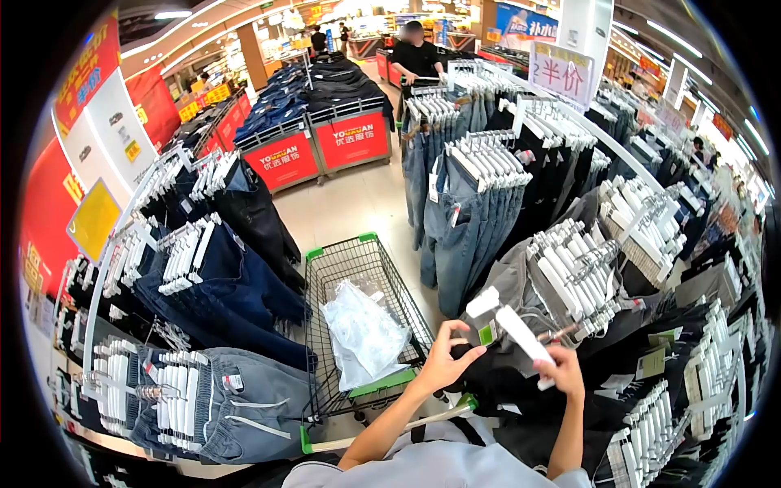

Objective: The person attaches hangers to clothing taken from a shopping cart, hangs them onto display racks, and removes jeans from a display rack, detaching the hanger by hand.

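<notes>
My right hand is closed around the lower end of a white clip hanger, which slants up to the left. My left hand is beside it, thumb and forefinger curved and apart. A green tag shows close to those fingertips; whether they touch it is unclear. Behind the hanger, grey trousers hang from a packed row of white hangers. Dark trousers lie below both hands, and I cannot make out whether the held hanger is clipped to them.
A shopping cart stands ahead, with clear plastic packaging inside. Grey drawstring trousers hang at left, blue jeans ahead. Red-fronted bins of folded jeans stand farther off. A person in black is beyond the racks.
</notes>
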Available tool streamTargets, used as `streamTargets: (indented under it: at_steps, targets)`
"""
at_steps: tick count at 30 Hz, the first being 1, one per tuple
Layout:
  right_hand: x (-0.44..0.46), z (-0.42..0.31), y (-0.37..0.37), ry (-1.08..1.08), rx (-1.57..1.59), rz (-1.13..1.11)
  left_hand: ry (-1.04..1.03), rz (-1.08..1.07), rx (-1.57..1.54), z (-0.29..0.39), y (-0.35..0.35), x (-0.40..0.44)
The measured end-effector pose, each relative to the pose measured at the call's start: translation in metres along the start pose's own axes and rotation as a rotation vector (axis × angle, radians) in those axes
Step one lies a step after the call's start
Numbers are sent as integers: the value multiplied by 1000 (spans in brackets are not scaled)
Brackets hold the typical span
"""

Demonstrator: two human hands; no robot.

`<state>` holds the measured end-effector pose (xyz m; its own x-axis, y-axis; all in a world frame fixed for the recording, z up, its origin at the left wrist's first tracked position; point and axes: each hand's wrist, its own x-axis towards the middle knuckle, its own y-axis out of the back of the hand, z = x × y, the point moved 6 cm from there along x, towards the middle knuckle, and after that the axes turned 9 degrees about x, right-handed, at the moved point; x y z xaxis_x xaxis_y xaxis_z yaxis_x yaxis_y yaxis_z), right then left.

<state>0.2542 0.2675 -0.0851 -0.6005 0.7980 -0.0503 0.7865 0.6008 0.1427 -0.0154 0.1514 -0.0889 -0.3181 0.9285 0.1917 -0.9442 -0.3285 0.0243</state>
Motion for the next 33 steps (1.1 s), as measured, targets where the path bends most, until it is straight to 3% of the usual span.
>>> streamTargets:
  at_steps: [1, 4, 6, 8, 11, 13, 14, 18, 23, 25, 27, 33]
  targets:
    - [-11, -1, -6, -15, 21, -6, -27, 123, 3, 10, 4, 2]
    - [-37, -1, -23, -117, 21, -60, -52, 214, -128, 24, 4, 8]
    - [-49, 8, -21, -130, 62, -35, -66, -36, 34, 14, -3, 14]
    - [-56, 11, -21, -168, 93, 0, -19, -80, 62, 13, -6, 13]
    - [-69, -43, -25, 297, -604, 455, 6, -158, 98, 15, -22, 12]
    - [-82, -54, -28, 339, -355, 690, -35, -149, 54, 28, -31, 8]
    - [-86, -61, -33, 326, -246, 704, -20, -184, 65, 28, -36, 7]
    - [-63, -79, -53, 443, -189, 569, -55, -285, 55, 35, -53, -2]
    - [-33, -64, -73, 261, -164, 212, -156, -384, 97, 34, -60, -12]
    - [-32, -63, -81, 249, -22, 226, -118, -384, 41, 37, -55, -14]
    - [-28, -54, -88, 267, 344, 101, -52, -395, -28, 42, -53, -16]
    - [-25, -67, -88, 214, 133, 105, -135, -354, 146, 47, -52, -16]
